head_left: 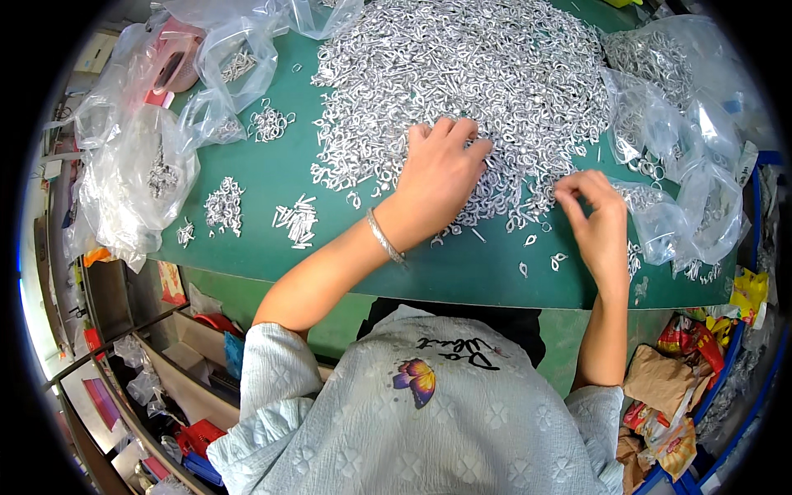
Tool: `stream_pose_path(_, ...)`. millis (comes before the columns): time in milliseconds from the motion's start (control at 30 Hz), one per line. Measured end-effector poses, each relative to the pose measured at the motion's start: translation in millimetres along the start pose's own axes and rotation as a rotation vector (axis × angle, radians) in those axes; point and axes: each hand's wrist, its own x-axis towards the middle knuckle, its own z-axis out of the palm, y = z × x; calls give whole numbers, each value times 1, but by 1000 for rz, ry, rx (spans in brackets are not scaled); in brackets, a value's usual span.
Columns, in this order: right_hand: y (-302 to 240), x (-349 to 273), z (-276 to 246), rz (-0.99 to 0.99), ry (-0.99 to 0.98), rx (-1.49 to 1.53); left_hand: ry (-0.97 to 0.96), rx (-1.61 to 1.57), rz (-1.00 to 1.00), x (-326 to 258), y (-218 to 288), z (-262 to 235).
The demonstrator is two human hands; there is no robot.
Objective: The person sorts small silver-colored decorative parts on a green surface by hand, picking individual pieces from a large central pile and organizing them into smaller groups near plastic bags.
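A wide pile of small silver metal hooks or clasps point(462, 58) covers the middle of the green table. My left hand point(441, 169) rests on the near part of this pile, its bent fingers somewhat apart and their tips hidden among the pieces. At the pile's right edge, my right hand point(596, 202) has thumb and fingers drawn together in a pinch. Whatever lies between those fingertips is too small to make out. A few single teardrop-shaped pieces point(558, 261) lie on the tabletop just below and left of the right hand.
Clear plastic bags of metal parts stand at the right point(701, 198) and left point(140, 181). Small heaps of short rods point(297, 221), rings point(271, 122) and little silver parts point(223, 205) sit on the left. A pink basket point(177, 62) is farther back. The table's front edge point(462, 299) runs near my body.
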Motion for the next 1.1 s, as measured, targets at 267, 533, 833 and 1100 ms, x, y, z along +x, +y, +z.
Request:
stream_pose_path(267, 6, -8, 10, -44, 20, -119, 30, -113, -67, 4, -8, -6)
stream_pose_path(533, -1, -23, -2, 45, 31, -44, 31, -146, -162, -7, -15, -20)
stream_pose_path(833, -24, -24, 29, -239, -140, -184, 6, -92, -3, -9, 3, -8)
stream_pose_path(1100, -15, -22, 38, -319, -53, -248, -27, -65, -18, -13, 0, -13)
